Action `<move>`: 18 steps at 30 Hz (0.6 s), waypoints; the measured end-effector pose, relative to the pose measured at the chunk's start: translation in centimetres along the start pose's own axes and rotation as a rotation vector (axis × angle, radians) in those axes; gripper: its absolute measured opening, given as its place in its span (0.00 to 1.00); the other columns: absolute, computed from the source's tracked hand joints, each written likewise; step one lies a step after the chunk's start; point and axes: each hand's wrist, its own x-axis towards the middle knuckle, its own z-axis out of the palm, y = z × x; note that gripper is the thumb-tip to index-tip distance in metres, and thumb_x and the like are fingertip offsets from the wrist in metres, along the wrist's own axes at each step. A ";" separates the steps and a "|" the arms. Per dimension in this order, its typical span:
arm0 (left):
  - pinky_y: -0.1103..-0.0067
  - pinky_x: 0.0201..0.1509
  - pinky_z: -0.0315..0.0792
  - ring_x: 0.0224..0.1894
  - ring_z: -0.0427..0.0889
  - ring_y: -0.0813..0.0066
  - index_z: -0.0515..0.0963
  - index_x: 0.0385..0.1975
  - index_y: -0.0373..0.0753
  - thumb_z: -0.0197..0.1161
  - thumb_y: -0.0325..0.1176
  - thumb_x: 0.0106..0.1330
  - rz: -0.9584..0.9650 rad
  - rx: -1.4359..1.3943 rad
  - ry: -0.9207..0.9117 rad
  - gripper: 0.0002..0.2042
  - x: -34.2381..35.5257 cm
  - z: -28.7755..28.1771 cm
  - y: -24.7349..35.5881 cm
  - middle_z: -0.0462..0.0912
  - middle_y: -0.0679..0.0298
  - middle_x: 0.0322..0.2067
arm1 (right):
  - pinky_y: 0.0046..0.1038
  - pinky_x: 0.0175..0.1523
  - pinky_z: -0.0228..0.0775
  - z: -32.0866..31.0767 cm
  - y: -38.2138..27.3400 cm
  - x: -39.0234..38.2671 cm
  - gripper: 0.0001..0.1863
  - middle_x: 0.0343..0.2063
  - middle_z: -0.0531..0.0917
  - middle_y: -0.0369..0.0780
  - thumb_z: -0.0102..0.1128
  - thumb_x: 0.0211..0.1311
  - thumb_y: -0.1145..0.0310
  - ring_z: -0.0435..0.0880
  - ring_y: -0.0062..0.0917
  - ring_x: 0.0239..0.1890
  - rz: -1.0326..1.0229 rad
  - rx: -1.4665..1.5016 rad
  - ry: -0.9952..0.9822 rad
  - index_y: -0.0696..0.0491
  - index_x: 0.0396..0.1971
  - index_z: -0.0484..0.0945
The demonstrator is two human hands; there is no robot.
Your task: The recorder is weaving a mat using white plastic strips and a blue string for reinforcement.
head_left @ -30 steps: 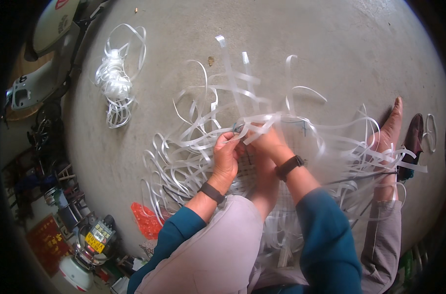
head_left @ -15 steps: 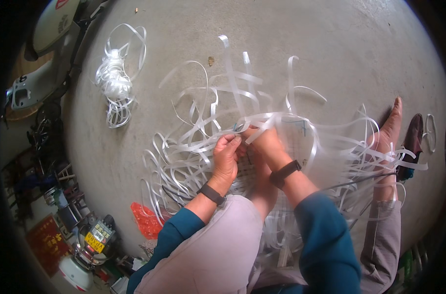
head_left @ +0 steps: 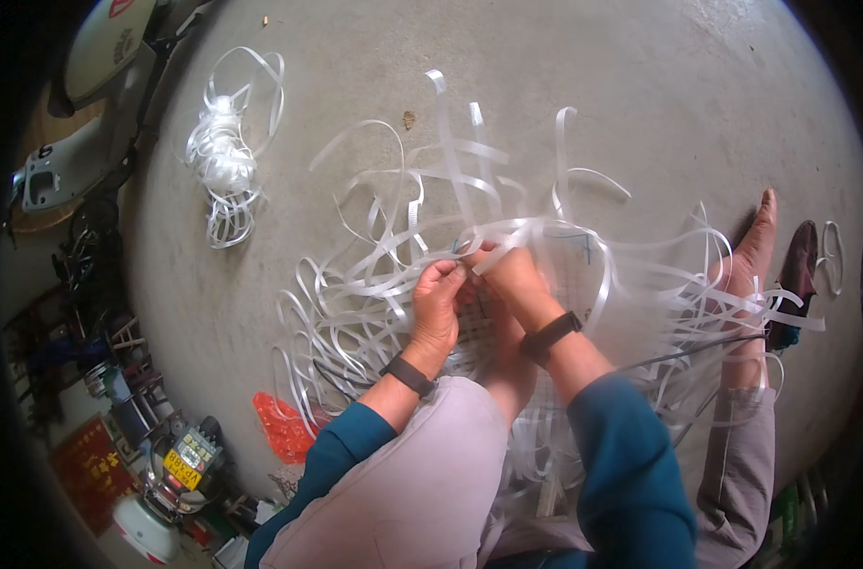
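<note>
In the middle of the floor (head_left: 659,104), your left hand (head_left: 435,305) and right hand (head_left: 513,281) come close together among loose white strips (head_left: 519,226). Your left grip is closed, thumb tip against forefinger, though what lies between is too small to make out. Your right hand curls in from the other side with a strip crossing by its knuckles; its fingertips are hidden, so you cannot tell whether that grip is closed on anything.

The strips fan out around both hands, some lying flat, others looping upward, with a pale woven mesh (head_left: 553,387) below your right wrist. One bare foot stands between your forearms (the other, your right foot (head_left: 756,242), is out toward the floor's right edge, strips crossing its ankle). A thin black rod (head_left: 702,348) slants toward that ankle.

Farther out, a dark red shoe (head_left: 799,261) lies just beyond your right foot. A red plastic bag (head_left: 284,429) sits beside the strips on your left. Toward the floor's upper left corner lies a tangled white bundle (head_left: 221,156), well apart from your hands. Vehicles line the left edge.
</note>
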 end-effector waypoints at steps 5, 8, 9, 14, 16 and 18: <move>0.82 0.34 0.72 0.29 0.78 0.79 0.74 0.38 0.39 0.60 0.31 0.66 0.029 0.075 0.017 0.05 -0.2 0.7 -0.4 0.81 0.66 0.30 | 0.21 0.19 0.61 -0.3 1.5 1.2 0.07 0.16 0.77 0.34 0.62 0.55 0.68 0.73 0.17 0.15 0.052 -0.056 0.012 0.57 0.26 0.80; 0.83 0.34 0.72 0.29 0.78 0.81 0.75 0.38 0.38 0.60 0.32 0.67 0.068 0.163 0.013 0.06 -0.4 1.0 -0.4 0.81 0.67 0.29 | 0.25 0.22 0.66 0.0 2.5 2.6 0.07 0.17 0.79 0.35 0.61 0.55 0.68 0.76 0.20 0.17 0.049 -0.283 0.097 0.57 0.26 0.80; 0.84 0.33 0.71 0.28 0.77 0.81 0.75 0.38 0.38 0.60 0.32 0.67 0.072 0.173 0.021 0.06 -0.5 1.1 -0.3 0.81 0.67 0.29 | 0.26 0.24 0.69 -0.1 2.6 2.5 0.08 0.18 0.80 0.37 0.61 0.55 0.67 0.77 0.22 0.18 0.028 -0.311 0.103 0.57 0.27 0.80; 0.85 0.32 0.71 0.26 0.77 0.82 0.75 0.39 0.38 0.59 0.33 0.68 0.088 0.202 0.058 0.06 -0.6 1.0 -0.4 0.80 0.68 0.27 | 0.30 0.28 0.72 0.4 1.3 1.3 0.11 0.20 0.82 0.42 0.61 0.56 0.64 0.81 0.27 0.21 0.042 -0.310 0.151 0.58 0.28 0.80; 0.85 0.31 0.70 0.26 0.76 0.82 0.75 0.39 0.38 0.59 0.33 0.68 0.074 0.207 0.071 0.07 -0.7 1.5 -0.3 0.80 0.68 0.27 | 0.30 0.28 0.71 0.0 1.5 1.2 0.14 0.20 0.83 0.44 0.60 0.58 0.61 0.81 0.27 0.22 0.034 -0.243 0.125 0.59 0.26 0.81; 0.85 0.30 0.70 0.25 0.76 0.82 0.75 0.39 0.38 0.59 0.33 0.68 0.062 0.224 0.090 0.07 -0.9 1.1 0.3 0.80 0.68 0.27 | 0.31 0.27 0.70 0.7 -1.3 -0.9 0.16 0.19 0.82 0.43 0.60 0.59 0.60 0.80 0.26 0.21 0.077 -0.250 0.155 0.59 0.24 0.80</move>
